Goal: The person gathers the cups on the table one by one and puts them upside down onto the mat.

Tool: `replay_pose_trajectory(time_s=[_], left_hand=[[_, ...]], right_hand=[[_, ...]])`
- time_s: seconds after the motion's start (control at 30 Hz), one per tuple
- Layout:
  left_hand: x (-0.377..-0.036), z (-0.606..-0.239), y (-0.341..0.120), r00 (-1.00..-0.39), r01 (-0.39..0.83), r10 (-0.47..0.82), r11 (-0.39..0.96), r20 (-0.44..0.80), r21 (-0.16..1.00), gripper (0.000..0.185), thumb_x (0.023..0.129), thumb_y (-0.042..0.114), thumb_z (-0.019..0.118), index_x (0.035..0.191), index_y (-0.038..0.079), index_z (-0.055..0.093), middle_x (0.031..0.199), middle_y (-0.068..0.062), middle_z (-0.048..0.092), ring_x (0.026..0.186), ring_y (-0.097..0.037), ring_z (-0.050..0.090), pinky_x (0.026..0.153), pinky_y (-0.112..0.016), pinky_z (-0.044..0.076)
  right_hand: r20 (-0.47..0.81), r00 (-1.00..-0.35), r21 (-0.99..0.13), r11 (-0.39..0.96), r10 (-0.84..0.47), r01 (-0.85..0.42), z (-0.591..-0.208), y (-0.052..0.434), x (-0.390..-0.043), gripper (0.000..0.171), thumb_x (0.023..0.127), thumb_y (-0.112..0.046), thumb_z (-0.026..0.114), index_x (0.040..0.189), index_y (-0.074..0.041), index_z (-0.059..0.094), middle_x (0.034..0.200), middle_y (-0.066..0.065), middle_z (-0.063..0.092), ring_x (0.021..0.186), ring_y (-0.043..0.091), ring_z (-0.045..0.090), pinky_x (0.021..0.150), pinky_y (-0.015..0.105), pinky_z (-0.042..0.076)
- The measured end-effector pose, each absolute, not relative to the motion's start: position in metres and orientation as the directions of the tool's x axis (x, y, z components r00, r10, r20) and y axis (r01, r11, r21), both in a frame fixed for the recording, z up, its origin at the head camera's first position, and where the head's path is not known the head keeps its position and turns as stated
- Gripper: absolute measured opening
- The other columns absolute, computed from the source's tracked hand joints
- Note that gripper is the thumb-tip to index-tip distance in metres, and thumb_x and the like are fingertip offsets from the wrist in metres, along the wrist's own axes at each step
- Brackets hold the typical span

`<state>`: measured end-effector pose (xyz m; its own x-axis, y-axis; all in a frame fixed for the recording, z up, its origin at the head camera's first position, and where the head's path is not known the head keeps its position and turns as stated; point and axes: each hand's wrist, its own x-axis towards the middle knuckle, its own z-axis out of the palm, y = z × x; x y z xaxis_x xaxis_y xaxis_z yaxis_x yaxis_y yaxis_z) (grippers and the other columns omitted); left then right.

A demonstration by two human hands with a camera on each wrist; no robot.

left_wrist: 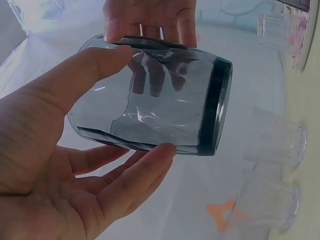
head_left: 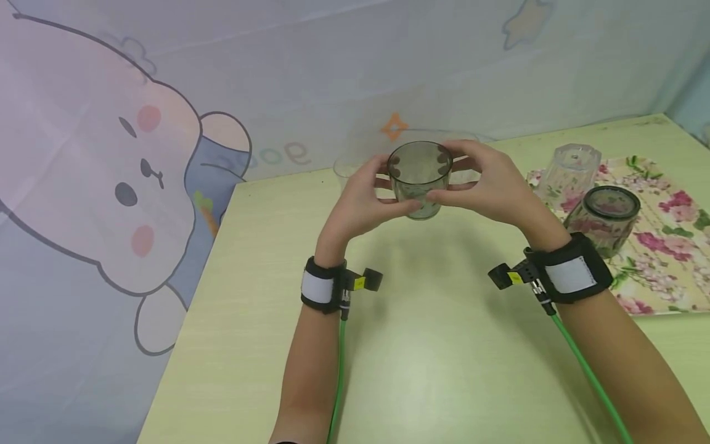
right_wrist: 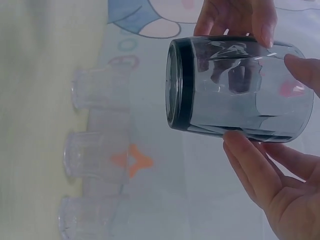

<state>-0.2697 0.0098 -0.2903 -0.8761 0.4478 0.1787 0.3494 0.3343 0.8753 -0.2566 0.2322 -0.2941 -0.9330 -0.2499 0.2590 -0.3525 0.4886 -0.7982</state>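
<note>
Both hands hold a grey-tinted drinking glass (head_left: 418,165) above the table, its rim facing up in the head view. My left hand (head_left: 363,203) grips its left side, thumb in front and fingers round behind. On the opposite side my right hand (head_left: 493,185) grips it the same way; its fingers show through the wall. Both wrist views show the tinted glass (left_wrist: 165,110) with its thick dark base and the thumb and fingers of each hand against its sides. No contents can be made out inside.
Three clear glasses, one (right_wrist: 95,155) between the others, stand along the table's back edge, mostly hidden by the hands in the head view. A floral tray (head_left: 677,246) at right carries an upturned clear glass (head_left: 571,172) and an upturned tinted glass (head_left: 604,219). A printed cloth (head_left: 310,80) hangs behind.
</note>
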Motion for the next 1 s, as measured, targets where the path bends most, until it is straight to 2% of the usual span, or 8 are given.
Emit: replay_pose_trajectory(time_s=[0.7, 1.0], left_hand=[[-0.26, -0.285, 0.018, -0.87, 0.381, 0.452, 0.364, 0.196, 0.85, 0.073, 0.078, 0.016, 0.078, 0.139, 0.008, 0.039, 0.128, -0.011, 0.051, 0.111, -0.022, 0.056, 0.084, -0.025, 0.058], [-0.256, -0.282, 0.019, -0.871, 0.401, 0.431, 0.351, 0.235, 0.846, 0.078, 0.076, 0.02, 0.08, 0.142, 0.014, 0.038, 0.131, -0.006, 0.049, 0.11, -0.019, 0.055, 0.084, -0.025, 0.057]], right_hand=[[0.299, -0.925, -0.812, 0.447, -0.236, -0.376, -0.292, 0.239, -0.245, 0.071, 0.079, -0.015, 0.077, 0.142, -0.02, 0.045, 0.137, 0.004, 0.048, 0.121, 0.023, 0.053, 0.079, 0.006, 0.051], [0.302, -0.925, -0.816, 0.439, -0.232, -0.376, -0.292, 0.241, -0.245, 0.071, 0.078, -0.018, 0.079, 0.141, -0.021, 0.045, 0.135, 0.001, 0.049, 0.117, 0.013, 0.054, 0.081, 0.007, 0.052]])
